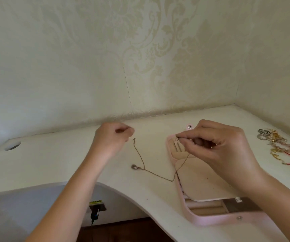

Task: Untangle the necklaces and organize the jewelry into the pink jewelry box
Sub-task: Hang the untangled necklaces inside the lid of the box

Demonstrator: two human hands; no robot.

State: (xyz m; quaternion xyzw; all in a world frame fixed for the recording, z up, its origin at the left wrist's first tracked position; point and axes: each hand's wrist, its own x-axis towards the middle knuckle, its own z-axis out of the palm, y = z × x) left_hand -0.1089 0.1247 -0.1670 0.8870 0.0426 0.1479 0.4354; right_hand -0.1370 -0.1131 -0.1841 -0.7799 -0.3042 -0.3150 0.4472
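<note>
desk: we see a white corner desk [53, 163] against pale patterned wallpaper.
head view: the pink jewelry box [219, 221] lies open. Above it the right hand [219, 145] pinches the necklace [158, 175], which trails left of the box.
left hand [113, 137]: curled, left of the box by the chain's far end. we cannot tell if it grips.
step: we judge this chain is freed; next comes a slow lowering into the box.
hidden: the forearm covers part of the box. the jewelry pile [280, 149] right of the box is hard to read.

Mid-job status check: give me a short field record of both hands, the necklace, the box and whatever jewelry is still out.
left hand: fingers curled, right beside one end of the necklace; cannot tell if it touches
right hand: pinches the other end above the jewelry box
necklace: one thin chain, hangs from the right hand down onto the table
pendant: lies on the table
jewelry box: pink, open, at the table's front edge
jewelry pile: rings and bracelets on the table, right of the box, not in it
</note>
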